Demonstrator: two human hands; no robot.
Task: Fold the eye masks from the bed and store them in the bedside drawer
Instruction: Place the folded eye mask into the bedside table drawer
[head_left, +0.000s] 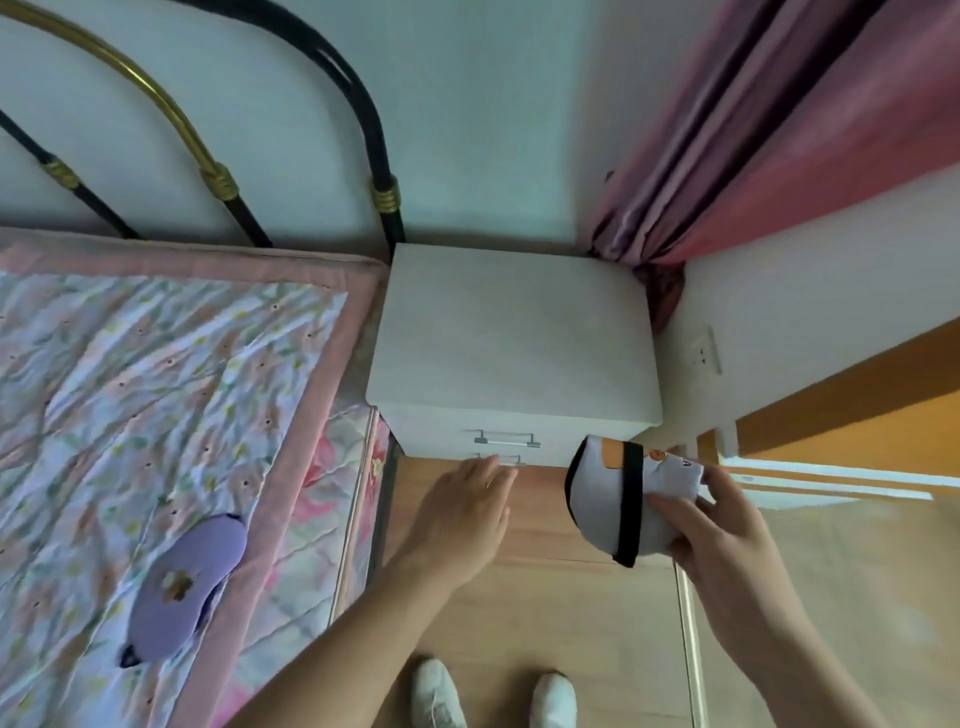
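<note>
Two eye masks are in my view, and I place everything against the white bedside cabinet (511, 343). Largest is the bed (171, 415), pressed against the cabinet's left side under a pink-bordered floral quilt, its black and brass headboard (218, 176) at the wall. Pink curtains (769, 119) hang behind the cabinet's right rear corner. On the cabinet's front I see two drawers, both closed: the upper handle (506, 440) is clear, the lower handle (501, 459) partly hidden. My left hand (462, 519) reaches at that lower handle, fingers extended and touching it; I cannot tell whether they have hooked it. My right hand (727, 540), just right of the cabinet's front, pinches the folded white mask (602, 499), its black strap across it. Well left of the cabinet, the purple mask (182, 582) lies flat and unfolded on the quilt.
</note>
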